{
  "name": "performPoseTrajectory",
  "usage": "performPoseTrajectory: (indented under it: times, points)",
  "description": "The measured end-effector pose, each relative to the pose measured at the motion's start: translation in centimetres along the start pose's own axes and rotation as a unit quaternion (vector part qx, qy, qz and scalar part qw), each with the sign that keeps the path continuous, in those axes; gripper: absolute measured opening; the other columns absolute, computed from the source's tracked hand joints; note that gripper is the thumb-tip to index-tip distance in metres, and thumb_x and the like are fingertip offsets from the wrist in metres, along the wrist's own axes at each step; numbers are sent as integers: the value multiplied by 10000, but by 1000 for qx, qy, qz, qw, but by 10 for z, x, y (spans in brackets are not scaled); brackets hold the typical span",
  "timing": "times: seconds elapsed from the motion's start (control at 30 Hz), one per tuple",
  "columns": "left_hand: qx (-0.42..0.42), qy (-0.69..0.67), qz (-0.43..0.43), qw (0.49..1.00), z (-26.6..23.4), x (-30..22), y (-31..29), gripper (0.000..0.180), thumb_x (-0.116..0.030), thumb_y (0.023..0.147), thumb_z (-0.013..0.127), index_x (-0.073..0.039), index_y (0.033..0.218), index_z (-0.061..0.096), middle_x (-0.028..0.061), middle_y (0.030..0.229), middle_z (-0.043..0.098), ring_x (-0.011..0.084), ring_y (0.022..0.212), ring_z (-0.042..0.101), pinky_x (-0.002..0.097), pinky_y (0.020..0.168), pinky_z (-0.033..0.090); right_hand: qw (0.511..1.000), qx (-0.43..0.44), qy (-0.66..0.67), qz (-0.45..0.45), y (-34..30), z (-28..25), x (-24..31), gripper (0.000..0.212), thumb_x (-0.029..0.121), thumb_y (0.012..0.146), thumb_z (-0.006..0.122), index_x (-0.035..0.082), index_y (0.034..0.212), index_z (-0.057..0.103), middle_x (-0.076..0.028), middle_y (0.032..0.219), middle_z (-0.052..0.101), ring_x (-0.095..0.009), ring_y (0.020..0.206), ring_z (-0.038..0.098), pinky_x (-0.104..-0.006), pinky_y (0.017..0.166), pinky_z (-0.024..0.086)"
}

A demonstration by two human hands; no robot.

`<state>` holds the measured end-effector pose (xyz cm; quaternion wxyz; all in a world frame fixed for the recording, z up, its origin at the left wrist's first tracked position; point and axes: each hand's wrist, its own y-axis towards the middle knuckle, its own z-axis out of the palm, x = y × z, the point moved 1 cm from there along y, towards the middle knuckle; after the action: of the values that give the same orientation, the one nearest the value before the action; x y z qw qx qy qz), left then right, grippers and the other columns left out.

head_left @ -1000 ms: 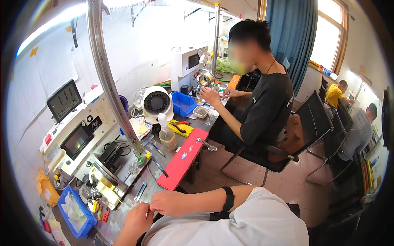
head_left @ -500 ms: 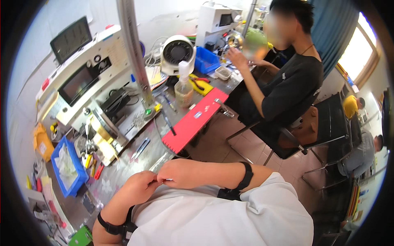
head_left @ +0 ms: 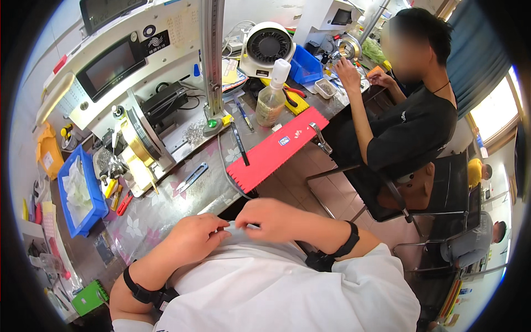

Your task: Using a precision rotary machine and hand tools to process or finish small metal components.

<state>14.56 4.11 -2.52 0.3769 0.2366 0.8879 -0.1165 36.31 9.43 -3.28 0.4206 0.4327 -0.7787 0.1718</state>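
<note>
My left hand (head_left: pixel 200 237) and my right hand (head_left: pixel 266 220) are in front of my white shirt (head_left: pixel 271 282), at the near edge of the bench. A small gap separates their fingertips. On the left hand the thumb stands slightly apart from the bent fingers, and nothing shows between them. The right hand is closed in a pinch, thumb and forefinger forming a loop; whatever its tips hold, if anything, is too small to make out. Beyond my hands, small blue-handled snips (head_left: pixel 192 178) lie on the bench, nearest to my left hand.
A machine with a brass-coloured wheel (head_left: pixel 137 149) stands at left, beside a blue tray (head_left: pixel 99 207). A red board (head_left: pixel 279 149) with a black pen lies ahead, near a pump bottle (head_left: pixel 271 102) and a fan (head_left: pixel 268 47). At right a person in black (head_left: pixel 409 116) sits working.
My hands, touching at the fingertips before, have come slightly apart, and the left thumb has moved off its fingers. The view has shifted, so the bench looks nearer.
</note>
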Motion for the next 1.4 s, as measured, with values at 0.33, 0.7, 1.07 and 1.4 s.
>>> performPoseTrajectory:
  times: [0.33,0.7,1.07,1.4]
  points:
    - [5,-18,-3,1000,3,11,0,230,-235,860,665,-55,1004,675,72,857,658,258,737,638,353,648,512,867,-434,-120,214,-48,-82,-151,209,73,831,642,-21,1016,670,-105,876,684,-173,799,649,-287,745,504]
    - [6,-34,-9,999,7,13,5,207,-205,851,668,-51,989,675,84,855,663,265,760,644,352,659,516,854,-439,-245,132,-44,-80,-172,138,51,816,649,1,935,697,-141,886,681,-269,841,655,-340,766,516]
    - [3,-37,-18,999,1,16,-5,202,-221,870,647,-53,980,673,101,864,664,279,780,644,373,660,513,842,-432,-132,297,-64,-138,-92,244,223,889,644,22,1013,708,-56,794,682,-121,711,615,-282,671,487]
    - [-55,-59,34,996,-52,1,-39,121,-164,862,621,-45,880,632,85,770,619,253,707,608,346,604,475,931,-312,-86,169,-49,-132,-1,143,99,934,543,21,953,661,47,705,533,-30,629,462,-193,552,356]
